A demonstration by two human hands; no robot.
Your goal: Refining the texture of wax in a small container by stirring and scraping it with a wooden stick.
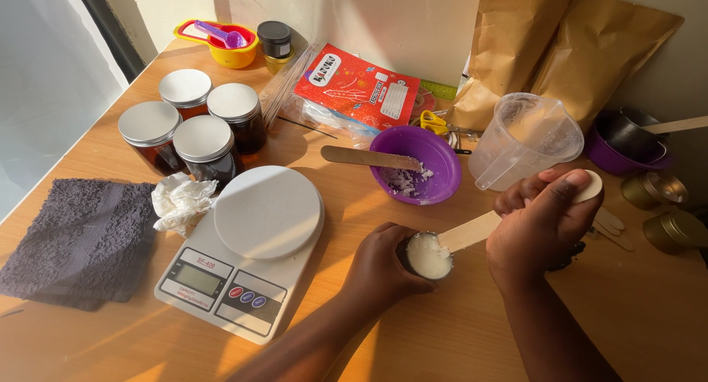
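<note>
Gripping a small round metal tin (429, 256) filled with white wax, the left hand (380, 270) curls around its side and steadies it on the light wooden surface (457, 330), just right of the white digital kitchen scale (247, 253); the right hand (542, 223) is closed around a flat pale wooden stick (483, 227), whose lower end rests in the wax at the tin's rim. Behind the hands sits a purple plastic bowl (417, 164) holding white flakes and a second wooden stick (369, 158), and beside it a clear plastic measuring jug (522, 139). A flat red rectangular packet with a white label panel (356, 88) lies against the wall near the middle, and two tall brown paper bags (560, 46) lean in the right corner. Four amber glass jars with silver lids (193, 127) cluster at the left, near a crumpled white tissue (179, 201) and a folded dark grey towel (77, 242). Gold round tins (667, 212) stand at the far right edge
</note>
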